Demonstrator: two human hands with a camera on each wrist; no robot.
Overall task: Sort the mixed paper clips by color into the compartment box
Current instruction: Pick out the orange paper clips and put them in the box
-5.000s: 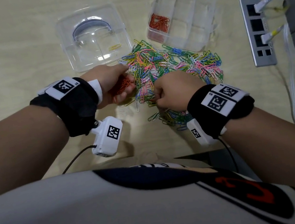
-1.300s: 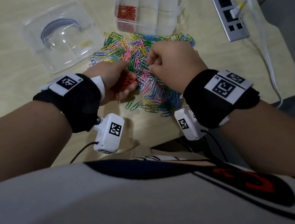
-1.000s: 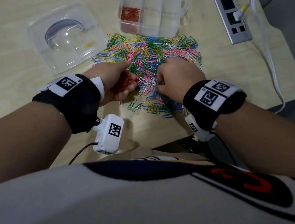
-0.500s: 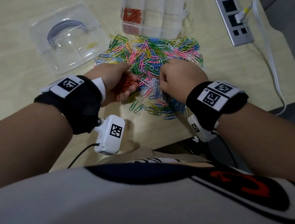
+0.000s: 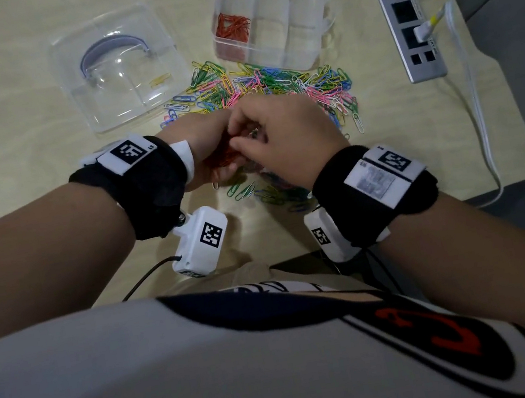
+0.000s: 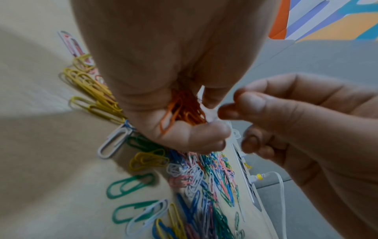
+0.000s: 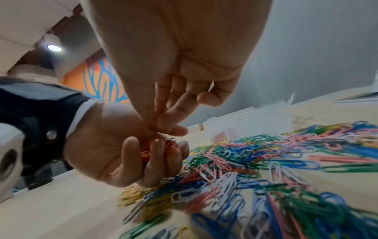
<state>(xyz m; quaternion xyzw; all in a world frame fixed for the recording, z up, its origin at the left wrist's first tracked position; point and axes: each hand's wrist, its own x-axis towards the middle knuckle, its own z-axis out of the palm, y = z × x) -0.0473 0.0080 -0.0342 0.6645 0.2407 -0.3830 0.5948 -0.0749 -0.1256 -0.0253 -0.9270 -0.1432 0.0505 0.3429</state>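
Note:
A mixed pile of coloured paper clips (image 5: 288, 90) lies on the pale wooden table. Behind it stands the clear compartment box (image 5: 296, 36), with orange clips (image 5: 231, 28) in its near-left compartment. My left hand (image 5: 228, 166) hovers over the pile's near-left side, fingers curled round a bundle of orange clips (image 6: 184, 110). My right hand (image 5: 244, 139) meets it from the right. Its thumb and forefinger pinch what looks like one orange clip (image 7: 160, 111) just above the left palm (image 7: 106, 145). The other compartments look bare.
A clear plastic lid (image 5: 121, 69) with one yellow clip lies at the back left. A grey power strip (image 5: 405, 22) with white plugs and a cable (image 5: 482, 127) runs along the right. The table's front edge is close to my body.
My right hand has left the pile and moved left to my left hand. The left hand has stayed in place with its orange bundle.

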